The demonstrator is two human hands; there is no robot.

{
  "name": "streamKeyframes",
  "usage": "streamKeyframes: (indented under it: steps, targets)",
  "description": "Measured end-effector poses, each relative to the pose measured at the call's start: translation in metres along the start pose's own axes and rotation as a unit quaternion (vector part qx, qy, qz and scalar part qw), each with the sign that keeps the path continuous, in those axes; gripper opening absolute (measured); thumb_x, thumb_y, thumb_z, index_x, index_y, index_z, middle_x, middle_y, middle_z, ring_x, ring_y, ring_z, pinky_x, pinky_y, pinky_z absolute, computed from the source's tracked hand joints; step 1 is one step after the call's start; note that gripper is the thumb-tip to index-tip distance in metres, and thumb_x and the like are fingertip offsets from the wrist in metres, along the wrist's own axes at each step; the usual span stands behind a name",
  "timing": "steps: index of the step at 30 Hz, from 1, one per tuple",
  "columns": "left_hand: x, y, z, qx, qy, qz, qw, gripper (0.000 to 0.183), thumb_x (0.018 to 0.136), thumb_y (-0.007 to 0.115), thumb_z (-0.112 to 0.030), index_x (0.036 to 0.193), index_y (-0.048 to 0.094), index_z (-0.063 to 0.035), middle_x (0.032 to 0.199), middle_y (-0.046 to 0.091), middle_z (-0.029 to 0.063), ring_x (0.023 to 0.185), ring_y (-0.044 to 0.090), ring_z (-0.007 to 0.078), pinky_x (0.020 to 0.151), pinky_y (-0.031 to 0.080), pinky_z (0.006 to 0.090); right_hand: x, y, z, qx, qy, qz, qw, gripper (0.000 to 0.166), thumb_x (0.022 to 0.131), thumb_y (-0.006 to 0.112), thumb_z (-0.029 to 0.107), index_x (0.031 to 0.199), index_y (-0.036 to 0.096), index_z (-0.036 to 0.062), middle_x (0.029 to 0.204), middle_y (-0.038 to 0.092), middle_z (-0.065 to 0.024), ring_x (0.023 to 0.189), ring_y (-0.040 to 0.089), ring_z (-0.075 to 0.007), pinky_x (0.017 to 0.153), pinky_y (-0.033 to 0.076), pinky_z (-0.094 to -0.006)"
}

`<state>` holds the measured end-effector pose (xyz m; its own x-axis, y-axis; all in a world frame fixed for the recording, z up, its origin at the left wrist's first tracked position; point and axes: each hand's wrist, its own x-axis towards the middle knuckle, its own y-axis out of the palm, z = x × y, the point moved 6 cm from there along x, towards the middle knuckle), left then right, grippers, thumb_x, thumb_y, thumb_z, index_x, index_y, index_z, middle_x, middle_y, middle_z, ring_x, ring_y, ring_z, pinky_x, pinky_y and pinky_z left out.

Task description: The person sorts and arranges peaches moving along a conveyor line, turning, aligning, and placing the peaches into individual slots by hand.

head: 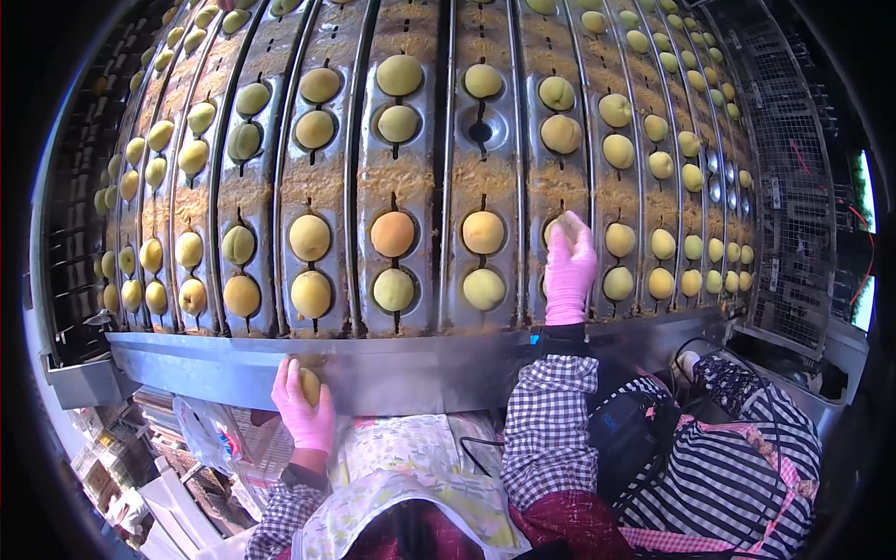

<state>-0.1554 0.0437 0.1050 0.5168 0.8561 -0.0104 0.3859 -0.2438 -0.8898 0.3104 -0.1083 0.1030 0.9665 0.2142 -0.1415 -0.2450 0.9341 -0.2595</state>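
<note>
My left hand [306, 413], in a pink glove, holds a yellow-green peach [310, 387] at the front metal ledge [392, 378]. Over the metal cup trays, my right hand [570, 273], also pink-gloved, has its fingertips on a peach [551, 232] seated in a cup. That hand covers most of this peach and the cup nearer me. To the left of it, a yellow peach [483, 232] sits above a greener peach [484, 289] in the same tray. Farther back, one round cup [481, 131] holds no fruit and shows a dark hole.
Rows of peach-filled trays run across the machine, with brown pulp residue [483, 183] between them. On the right are a wire mesh guard [798, 182] and a person in a striped top [728, 476]. Crates [262, 444] and a plastic bag [203, 430] lie at lower left.
</note>
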Motion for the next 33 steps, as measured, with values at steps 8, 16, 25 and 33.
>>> streamKeyframes:
  steps: [8,16,25,33]
  targets:
    - [0.001,-0.024,0.050,-0.070,0.068,0.031,0.995,0.073,0.076,0.072,-0.006,0.144,0.045,-0.0061,0.146,0.047,0.0204,0.131,0.046,0.0406,0.111,0.038,0.0478,-0.133,0.042,-0.013,-0.337,-0.065,0.101,0.934,0.066,0.078,0.080,0.022,0.136,0.056,0.0059,0.134,0.060,-0.0159,0.129,0.052,-0.0340,0.109,0.042,-0.0442]
    - [0.013,-0.036,0.079,-0.117,0.072,0.077,0.988,0.074,0.075,0.074,-0.004,0.144,0.045,-0.0059,0.145,0.048,0.0192,0.131,0.047,0.0382,0.111,0.039,0.0453,-0.181,0.082,-0.046,-0.499,-0.093,-0.030,0.861,0.076,0.073,0.082,0.042,0.135,0.053,0.0091,0.143,0.052,-0.0090,0.140,0.040,-0.0320,0.111,0.034,-0.0547]
    - [0.016,-0.048,0.083,-0.178,0.053,0.086,0.979,0.076,0.076,0.074,-0.003,0.145,0.045,-0.0060,0.140,0.051,0.0174,0.129,0.050,0.0345,0.111,0.040,0.0431,-0.180,0.060,-0.037,-0.478,-0.082,-0.049,0.873,0.072,0.076,0.079,0.043,0.135,0.055,0.0097,0.148,0.049,-0.0095,0.142,0.037,-0.0343,0.112,0.033,-0.0566]
    - [0.050,-0.077,0.117,-0.179,-0.030,-0.034,0.983,0.073,0.084,0.069,-0.003,0.151,0.040,-0.0056,0.139,0.048,0.0150,0.131,0.047,0.0292,0.114,0.035,0.0400,-0.149,0.075,-0.018,-0.400,-0.110,-0.103,0.904,0.060,0.080,0.077,0.035,0.132,0.059,0.0101,0.142,0.055,-0.0122,0.137,0.042,-0.0347,0.113,0.035,-0.0509]
